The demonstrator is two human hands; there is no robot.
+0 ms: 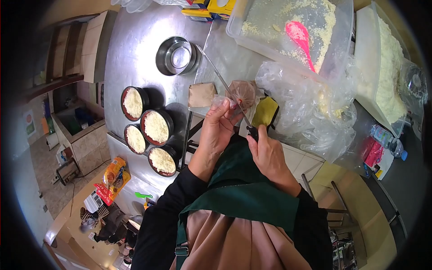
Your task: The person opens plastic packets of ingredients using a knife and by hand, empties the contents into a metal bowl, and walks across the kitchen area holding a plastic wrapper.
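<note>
A long thin knife (218, 74) with a black handle points up and left across a clear plastic bag (243, 92) with something brown inside. My right hand (269, 157) is closed on the handle. The gathered top of the bag is pinched in my left hand (219, 128), beside the blade. Left of the bag lies a small brown paper-like packet (201, 95). A yellow-green piece with a dark edge (265, 112) sits just beyond my right hand.
Several dark round pots topped with white crumbs (156, 128) stand at left, below a steel bowl (173, 56). A plastic tub (265, 45) holds a pink spoon (301, 40). Crumpled plastic (310, 108) and a white-filled bin (382, 72) are at right.
</note>
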